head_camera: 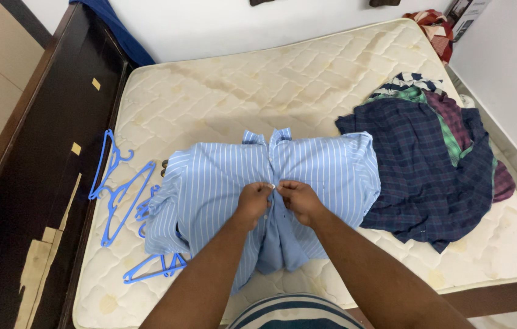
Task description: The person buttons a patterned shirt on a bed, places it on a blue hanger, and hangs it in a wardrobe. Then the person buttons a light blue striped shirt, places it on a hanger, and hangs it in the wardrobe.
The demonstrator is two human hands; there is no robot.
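A light blue striped shirt (222, 183) lies spread face up on a cream quilted mattress (258, 91), collar pointing away from me. My left hand (253, 202) and my right hand (298, 200) meet at the shirt's front placket, about mid-chest. Both pinch the fabric edges around a small white button between their fingertips. The shirt's lower part hangs over the mattress's near edge, between my forearms.
A pile of dark checked shirts (429, 164) lies on the mattress to the right. Several blue plastic hangers (118, 189) lie at the left edge, beside a dark wooden bed frame (39, 158). A white wall runs along the right.
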